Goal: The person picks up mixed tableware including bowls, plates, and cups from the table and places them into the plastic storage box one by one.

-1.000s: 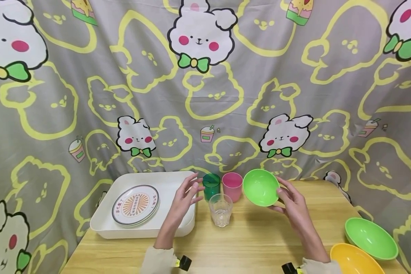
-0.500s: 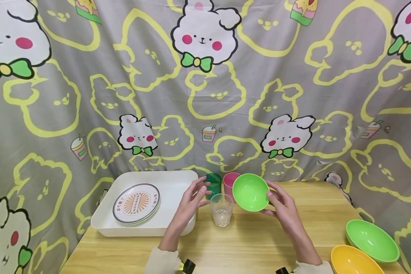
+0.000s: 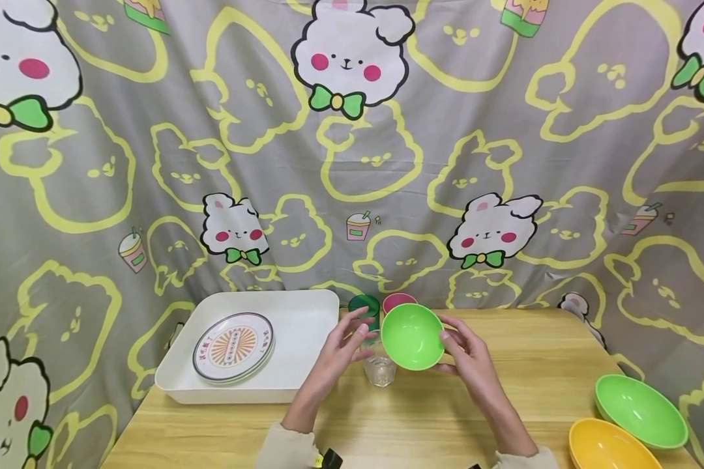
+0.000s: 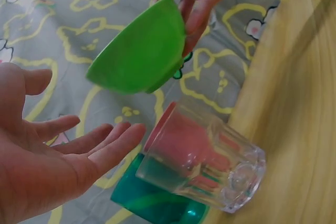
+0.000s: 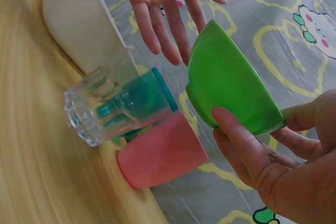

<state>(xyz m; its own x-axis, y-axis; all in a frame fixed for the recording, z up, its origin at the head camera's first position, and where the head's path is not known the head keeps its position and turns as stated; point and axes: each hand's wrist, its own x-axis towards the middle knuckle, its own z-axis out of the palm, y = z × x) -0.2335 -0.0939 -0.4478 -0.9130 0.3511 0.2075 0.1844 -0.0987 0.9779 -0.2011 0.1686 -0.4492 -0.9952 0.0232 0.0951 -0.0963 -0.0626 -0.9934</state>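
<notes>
My right fingers (image 5: 237, 134) grip the bowl (image 3: 412, 335) by its right side, tilted and clear of the surface (image 3: 413, 417); my left fingers (image 4: 119, 144), loose and holding nothing, sit just left of its free left rim, apart.

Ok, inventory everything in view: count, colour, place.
Curtain: 1, grey patterned, backdrop.
Table: 1, tan, foreground.
Tray: 1, white, table's left.
Plates: at least 2, white, stacked in tray.
Cups: 2, green and pink, right of tray.
Tumbler: 1, clear, in front of cups.
Small bowl: 1, green, held above table.
Other bowls: 2, green and orange, table's right.
Wrist devices: 2, black, at sleeves.
Sleeves: 2, beige, on forearms.
Left hand: 1, bare, near tumbler.
Right hand: 1, bare, holding small bowl.
</notes>
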